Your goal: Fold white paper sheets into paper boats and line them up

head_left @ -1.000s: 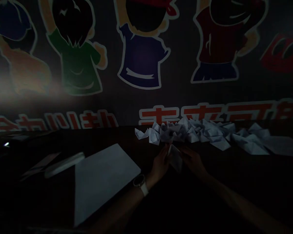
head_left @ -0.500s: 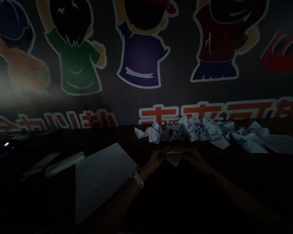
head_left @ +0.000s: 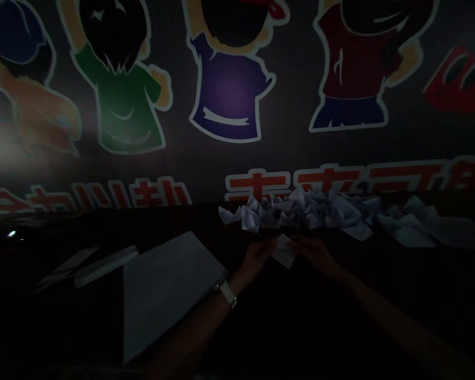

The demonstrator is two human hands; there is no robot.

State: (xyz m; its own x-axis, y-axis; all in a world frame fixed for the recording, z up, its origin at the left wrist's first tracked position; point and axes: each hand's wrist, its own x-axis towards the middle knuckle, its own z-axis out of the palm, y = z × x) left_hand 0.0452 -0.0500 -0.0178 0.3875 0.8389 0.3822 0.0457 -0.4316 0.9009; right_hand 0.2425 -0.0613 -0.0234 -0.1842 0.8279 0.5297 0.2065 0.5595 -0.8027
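Because the light is dim, counts stay approximate. One wall mural (head_left: pixel 229 95) shows four cartoon figures at 12 o'clock. One dark table (head_left: pixel 380 295) runs beneath everything. One large blank sheet of paper (head_left: pixel 170 295) lies unfolded at 9 o'clock from the hands. A dozen or more folded paper boats (head_left: pixel 312 214) overlap at 12 o'clock, apparently done. One folded paper piece (head_left: pixel 284 252) looks unfinished, pinched at centre between the left hand (head_left: pixel 255 258) and right hand (head_left: pixel 314 253), their fingers partly curled. One wristwatch (head_left: pixel 227 293) sits on the left wrist.

It is very dark, a soft pale glow sits on the left of the painted cartoon wall (head_left: pixel 206 169), and the white folded paper boats (head_left: pixel 301 211) look dim and fuzzy.
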